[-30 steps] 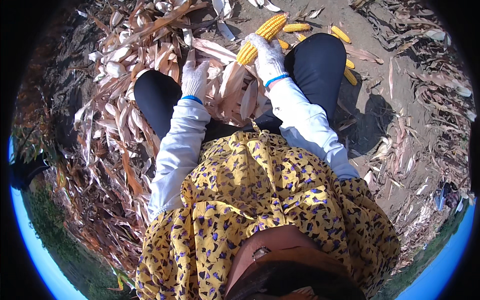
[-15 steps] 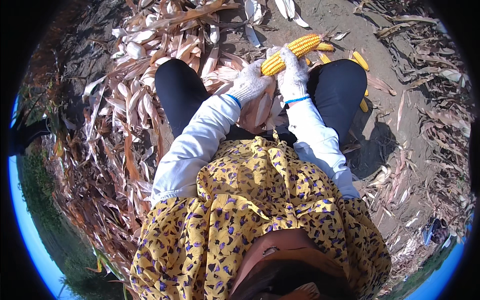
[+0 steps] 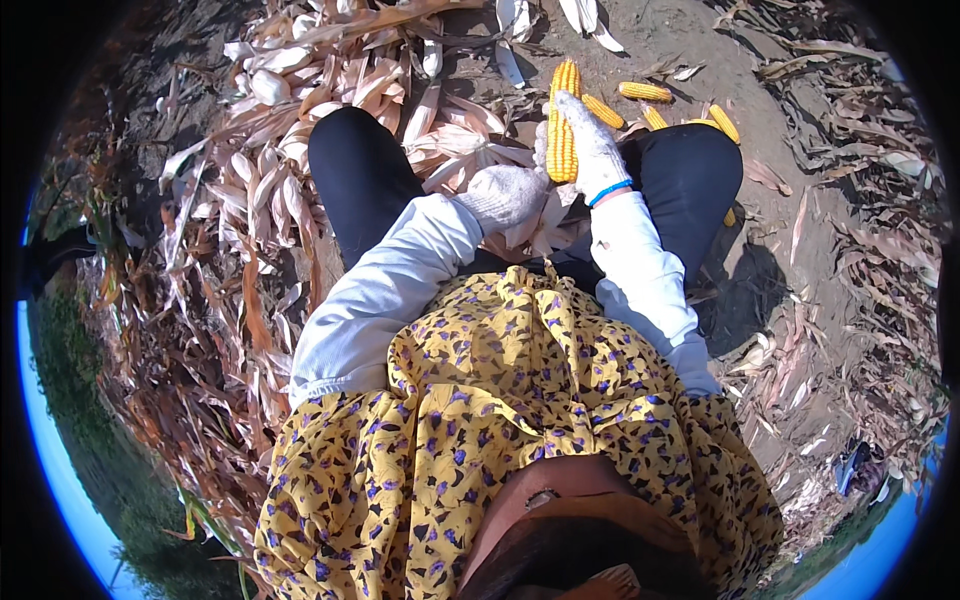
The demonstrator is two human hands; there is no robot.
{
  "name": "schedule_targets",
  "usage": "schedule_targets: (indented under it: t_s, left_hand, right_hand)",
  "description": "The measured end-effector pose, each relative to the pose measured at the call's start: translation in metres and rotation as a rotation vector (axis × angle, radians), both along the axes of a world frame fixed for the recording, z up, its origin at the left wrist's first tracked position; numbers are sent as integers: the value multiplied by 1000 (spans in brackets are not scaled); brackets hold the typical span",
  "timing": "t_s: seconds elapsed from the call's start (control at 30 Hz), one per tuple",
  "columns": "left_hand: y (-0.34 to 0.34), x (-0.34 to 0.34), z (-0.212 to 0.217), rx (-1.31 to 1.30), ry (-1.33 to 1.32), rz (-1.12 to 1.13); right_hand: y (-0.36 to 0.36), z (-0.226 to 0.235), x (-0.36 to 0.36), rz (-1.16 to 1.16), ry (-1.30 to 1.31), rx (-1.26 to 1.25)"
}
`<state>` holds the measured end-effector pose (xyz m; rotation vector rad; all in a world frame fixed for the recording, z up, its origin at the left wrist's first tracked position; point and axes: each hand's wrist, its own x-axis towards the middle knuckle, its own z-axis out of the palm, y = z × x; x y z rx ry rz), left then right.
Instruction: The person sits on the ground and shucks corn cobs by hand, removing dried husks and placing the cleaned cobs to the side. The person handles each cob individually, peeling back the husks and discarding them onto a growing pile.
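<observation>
while the right hand, in a white knit glove, is clenched round a long yellow husked corn cob, its long axis is pointed away from the body; the gloved left hand is closed on pale dry husk leaves just below the cob, between the knees.

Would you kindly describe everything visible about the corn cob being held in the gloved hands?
The corn cob is bright yellow, with neat rows of kernels, stripped bare along its visible length. It stands roughly upright in the picture, tip toward the bare ground. The right hand, in a white knit glove, wraps its lower part; the left hand, also gloved, grips the pale dry husks at its base. It is held above the lap, between the person's knees. Other shucked cobs lie just beyond it.
</observation>
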<state>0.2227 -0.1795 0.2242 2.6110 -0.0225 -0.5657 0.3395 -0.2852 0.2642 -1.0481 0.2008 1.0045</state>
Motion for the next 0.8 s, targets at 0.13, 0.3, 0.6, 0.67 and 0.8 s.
schedule_targets:
  t_s: [0.13, 0.3, 0.6, 0.67, 0.8]
  left_hand:
    - [-7, 6, 7, -25, 49, 63]
    - [-6, 2, -17, 7, -286, 54]
    - [18, 14, -18, -152, -380, 228]
    - [19, 13, -26, -120, -435, 213]
    - [22, 18, -32, -103, -362, 144]
  right_hand:
    - [-5, -11, -8, -75, 36, 40]
    - [-30, -18, 47, -543, 243, 227]
    - [-56, 9, 108, -692, -169, 130]
    - [-45, 11, 104, -523, -181, 80]
    - [-51, 26, 124, -235, -288, 221]
